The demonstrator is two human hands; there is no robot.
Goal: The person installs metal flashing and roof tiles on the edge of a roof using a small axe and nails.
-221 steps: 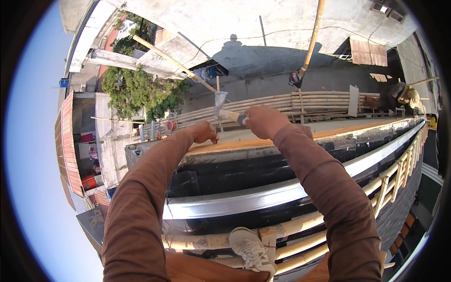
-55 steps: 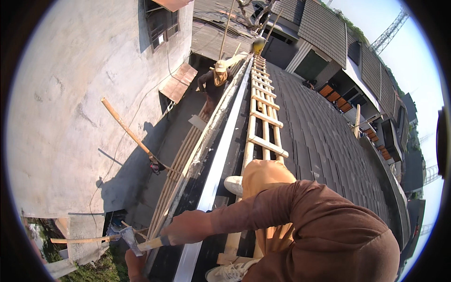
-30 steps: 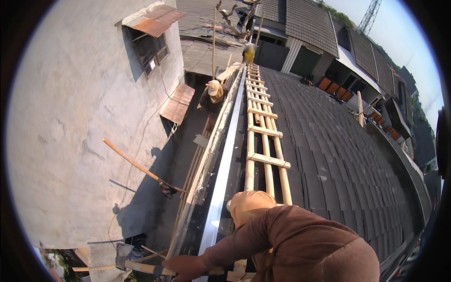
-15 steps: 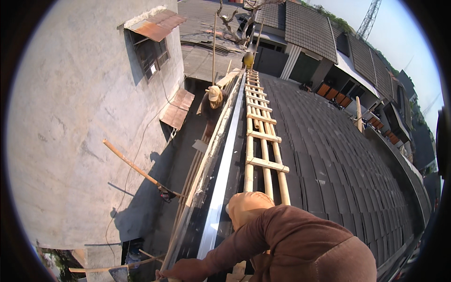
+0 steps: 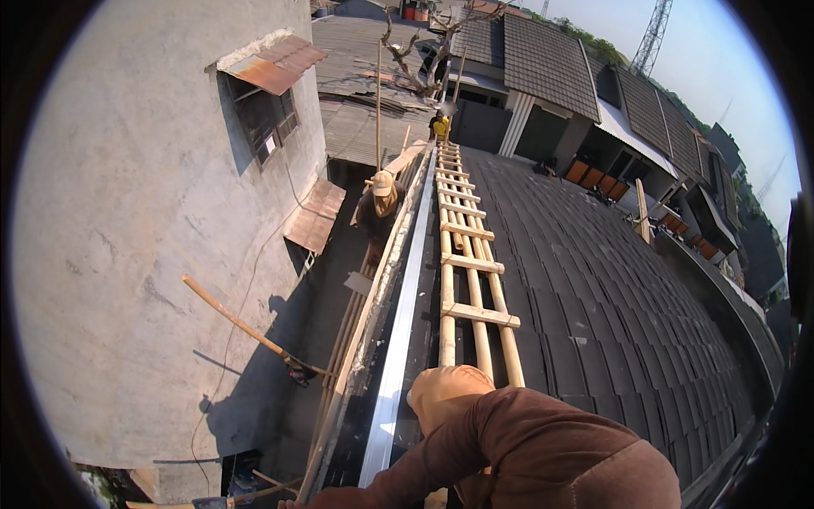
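Neither of my hands is in view. Close in front, a co-worker in a brown long-sleeved top (image 5: 585, 445) bends low over the roof edge. A tan head covering (image 5: 454, 394) shows beside the top's shoulder. The co-worker's brown sleeve (image 5: 415, 467) reaches toward the lower left, and only part of the hand (image 5: 295, 504) shows at the picture's lower edge. What that hand touches is hidden. A bamboo ladder (image 5: 472, 312) lies along the dark roof, running away from the co-worker. Alongside it stretches a long shiny metal strip (image 5: 405, 331).
Dark roof tiles (image 5: 593, 305) slope off to the right. At left, a narrow gap separates the roof from a tall grey wall (image 5: 153, 212). Another person in a tan cap (image 5: 383, 183) stands in that gap. Someone in yellow (image 5: 441, 127) is at the ladder's far end. A bamboo pole (image 5: 246, 321) juts across the gap.
The view has tilted up slightly, so the ladder and co-worker appear lower. The co-worker's reaching hand has slipped mostly below the picture's edge. The person in the gap now has the head raised slightly.
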